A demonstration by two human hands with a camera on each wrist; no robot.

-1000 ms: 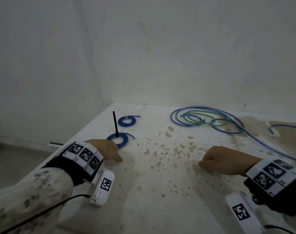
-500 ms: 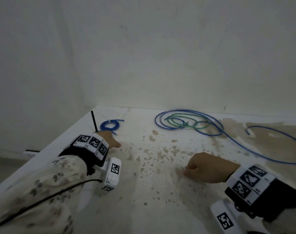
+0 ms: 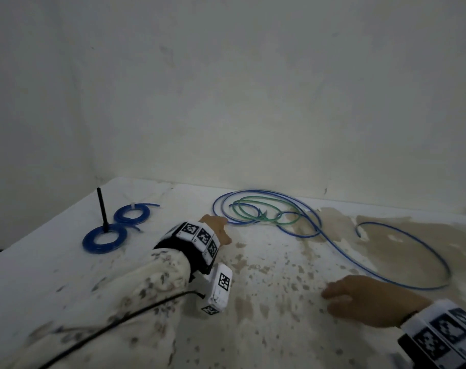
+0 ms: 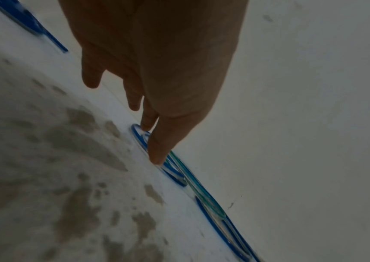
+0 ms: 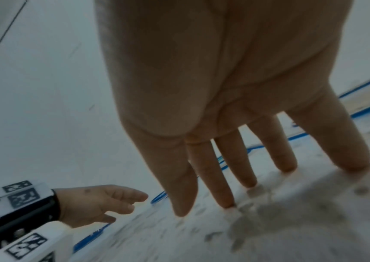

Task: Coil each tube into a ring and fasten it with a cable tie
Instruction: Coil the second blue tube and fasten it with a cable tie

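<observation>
A long loose blue tube (image 3: 412, 265) and a green tube (image 3: 266, 202) lie in overlapping loops at the back of the stained white table (image 3: 67, 262). My left hand (image 3: 218, 230) reaches to the near left edge of those loops. In the left wrist view its straight fingers (image 4: 155, 152) hover at the blue tube (image 4: 173, 175), beside the green tube (image 4: 198, 187), gripping nothing. My right hand (image 3: 359, 299) rests at the front right, fingertips (image 5: 226, 198) spread on the table, empty. Two coiled blue rings lie at the left: one (image 3: 89, 242) with a black cable tie (image 3: 102, 209) standing up, one (image 3: 144, 215) with a white tie.
The table meets a plain wall at the back and ends in an edge on the left, close to the tied rings. Brown stains cover its middle and right side. A black cable runs along my left sleeve (image 3: 107, 302).
My left hand left the ring with the black tie and moved right and forward to the loose tubes. My right hand's curled fingers straightened onto the table.
</observation>
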